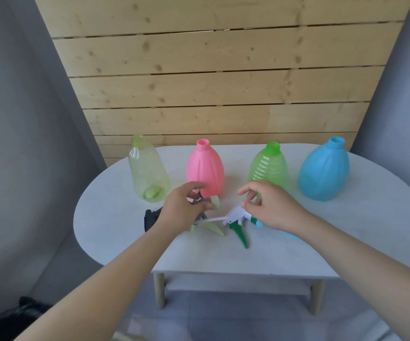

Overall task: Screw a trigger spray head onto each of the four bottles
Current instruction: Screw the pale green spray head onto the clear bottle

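Note:
Four uncapped bottles stand in a row at the back of the table: a clear yellow-green bottle (148, 171), a pink bottle (205, 168), a green ribbed bottle (268, 167) and a blue bottle (324, 169). In front of them lie loose spray heads. My left hand (181, 207) grips a grey and pale green spray head (210, 202). My right hand (270, 205) pinches the top of a white and dark green spray head (237, 221). A black spray head (151, 217) lies partly hidden behind my left wrist. A light blue spray head (291, 235) peeks out under my right wrist.
The white oval table (346, 230) has wooden legs and stands against a pale wood plank wall (213, 77). A black bag (9, 318) sits on the floor at lower left. Grey walls flank both sides.

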{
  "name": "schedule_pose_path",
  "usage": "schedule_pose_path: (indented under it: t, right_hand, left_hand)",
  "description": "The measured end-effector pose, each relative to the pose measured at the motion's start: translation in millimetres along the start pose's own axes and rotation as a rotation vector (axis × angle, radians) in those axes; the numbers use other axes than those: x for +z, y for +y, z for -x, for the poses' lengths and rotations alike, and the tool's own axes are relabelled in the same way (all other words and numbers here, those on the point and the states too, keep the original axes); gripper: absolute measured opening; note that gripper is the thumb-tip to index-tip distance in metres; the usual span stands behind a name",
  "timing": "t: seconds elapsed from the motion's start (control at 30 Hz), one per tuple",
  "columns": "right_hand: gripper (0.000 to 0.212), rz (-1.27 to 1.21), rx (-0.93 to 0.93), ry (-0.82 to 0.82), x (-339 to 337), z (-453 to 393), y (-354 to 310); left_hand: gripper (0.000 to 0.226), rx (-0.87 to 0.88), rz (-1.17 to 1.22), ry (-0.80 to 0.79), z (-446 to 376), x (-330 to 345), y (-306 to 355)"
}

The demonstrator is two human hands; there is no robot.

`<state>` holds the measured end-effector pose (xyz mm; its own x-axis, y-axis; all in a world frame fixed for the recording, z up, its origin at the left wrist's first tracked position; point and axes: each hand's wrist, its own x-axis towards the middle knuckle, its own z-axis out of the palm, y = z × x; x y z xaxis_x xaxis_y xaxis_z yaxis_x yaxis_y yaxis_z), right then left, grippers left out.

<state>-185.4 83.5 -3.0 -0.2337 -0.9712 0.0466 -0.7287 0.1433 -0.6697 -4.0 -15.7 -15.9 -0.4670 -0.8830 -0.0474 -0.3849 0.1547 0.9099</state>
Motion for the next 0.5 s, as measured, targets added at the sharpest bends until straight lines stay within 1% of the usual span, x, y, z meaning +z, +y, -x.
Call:
schedule_pose_path:
  t: [0.13, 0.17, 0.33, 0.5]
  right_hand:
    - [0.027, 0.011, -0.013, 0.016, 2.4, 3.6, -2.4]
    - [0.027, 0.007, -0.014, 0.016, 2.9, 4.4, -3.2]
    - [0.029, -0.02, -0.025, 0.051, 2.5, 3.3, -7.0]
    - [0.033, -0.055, -0.036, 0.107, 3.5, 2.8, -10.2]
  left_hand:
    - [0.056, 0.008, 0.026, 0.061, 5.2, 3.4, 4.3]
    - [0.054, 0.003, 0.019, 0.071, 6.1, 4.0, 5.3]
    - [0.027, 0.008, 0.058, 0.063, 9.1, 2.9, 9.1]
    - [0.019, 0.017, 0.18, 0.068, 11.4, 0.6, 14.2]
